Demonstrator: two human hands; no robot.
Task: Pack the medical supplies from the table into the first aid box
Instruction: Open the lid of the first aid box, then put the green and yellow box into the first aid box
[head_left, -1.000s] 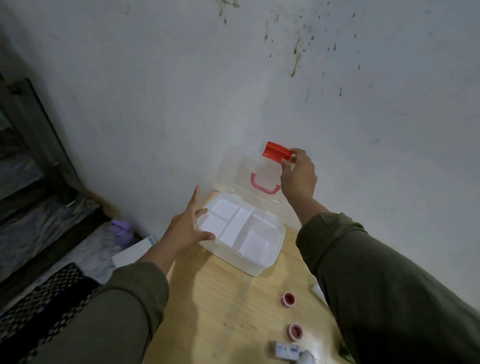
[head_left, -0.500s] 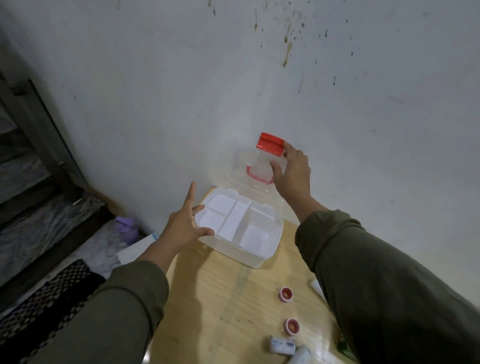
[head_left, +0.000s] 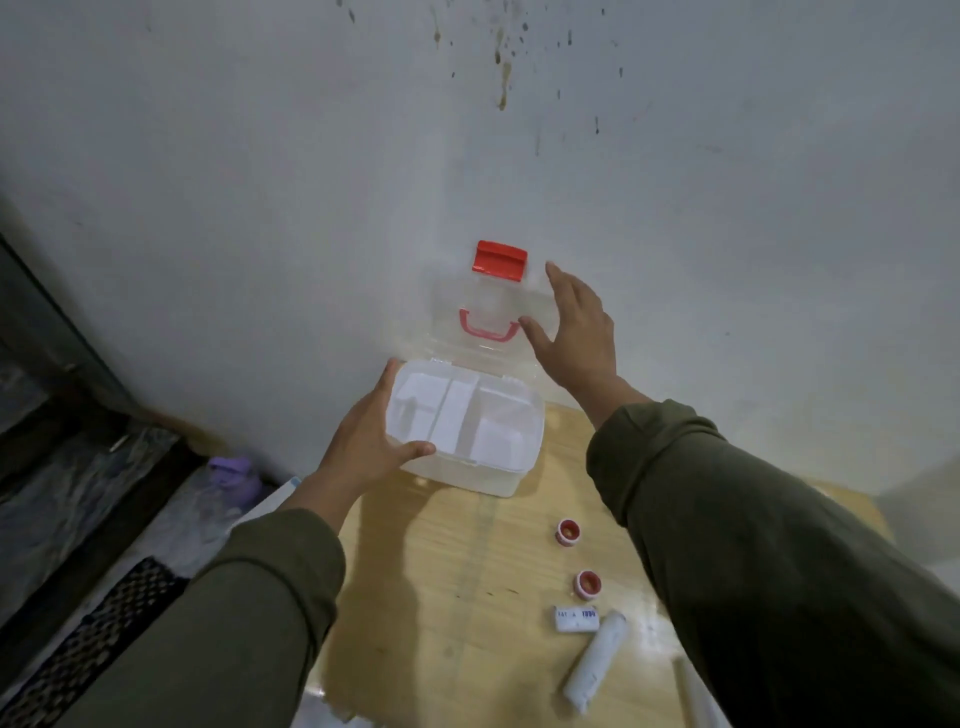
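Observation:
The clear first aid box (head_left: 506, 480) stands open at the table's far edge, showing a white divided tray. Its transparent lid (head_left: 493, 296), with a red latch (head_left: 500, 260) and a red handle (head_left: 488, 327), leans upright against the wall. My left hand (head_left: 371, 441) grips the box's left rim, thumb on the front corner. Spread open, my right hand (head_left: 574, 332) hovers just right of the lid, holding nothing. Two red tape rolls (head_left: 568, 532) (head_left: 587, 583), a small white labelled pack (head_left: 575, 618) and a white bandage roll (head_left: 595, 660) lie on the table at the right.
The wooden table (head_left: 441, 571) ends against a stained white wall (head_left: 467, 130). Left of the table, on the floor, are a purple object (head_left: 236, 475), a white sheet (head_left: 270, 504), a dark mat (head_left: 88, 644) and dark steps (head_left: 62, 441).
My right hand let go of the red latch and drew back, opening beside the lid. The lid swung up to rest upright against the wall. My left hand closed on the box's left rim.

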